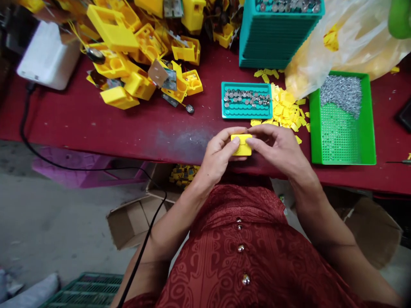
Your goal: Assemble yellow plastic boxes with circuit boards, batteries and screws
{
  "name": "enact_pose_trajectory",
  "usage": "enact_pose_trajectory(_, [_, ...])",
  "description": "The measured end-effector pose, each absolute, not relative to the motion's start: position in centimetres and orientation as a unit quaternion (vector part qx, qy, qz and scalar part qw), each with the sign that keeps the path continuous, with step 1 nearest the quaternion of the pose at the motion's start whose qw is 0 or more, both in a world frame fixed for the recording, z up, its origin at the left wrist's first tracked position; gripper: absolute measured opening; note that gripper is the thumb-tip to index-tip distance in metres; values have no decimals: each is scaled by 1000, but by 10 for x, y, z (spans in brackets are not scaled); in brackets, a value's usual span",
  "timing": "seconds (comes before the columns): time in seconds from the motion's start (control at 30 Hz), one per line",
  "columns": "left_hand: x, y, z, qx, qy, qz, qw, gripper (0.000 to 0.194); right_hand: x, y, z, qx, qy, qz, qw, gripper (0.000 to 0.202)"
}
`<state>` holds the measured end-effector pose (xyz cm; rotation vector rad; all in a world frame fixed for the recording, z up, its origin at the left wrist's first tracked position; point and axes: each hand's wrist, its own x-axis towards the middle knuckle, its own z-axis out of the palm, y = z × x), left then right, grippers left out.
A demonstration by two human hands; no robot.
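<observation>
A small yellow plastic case is held between both hands at the table's front edge. My left hand grips its left side, thumb on top. My right hand closes on its right side, with the thumb at the upper right of the case. Just beyond the hands lies a teal tray with rows of small round metal pieces. Small yellow plastic pieces are scattered to the right of this tray.
A green basket with small metal parts stands at right. A teal tray stack, a plastic bag and piled yellow housings are farther back. A black cable hangs by the left forearm; cardboard boxes are below.
</observation>
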<state>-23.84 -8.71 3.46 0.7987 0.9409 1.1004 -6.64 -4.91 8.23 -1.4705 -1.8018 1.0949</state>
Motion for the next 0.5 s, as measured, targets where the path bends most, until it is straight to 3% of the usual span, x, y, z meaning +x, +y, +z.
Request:
enact_pose_trajectory(0.17, [-234,-92,27,478,439,467,600,50,-65,-61,77,-568,-663,413,258,28])
enact_pose_trajectory(0.33, [-231,-97,29,536,483,444,531,44,-64,-65,72,-571,-670,395,263,21])
enact_pose_trajectory(0.5, [-226,-93,32,501,427,473,585,46,-64,-79,79,-571,-669,353,319,25])
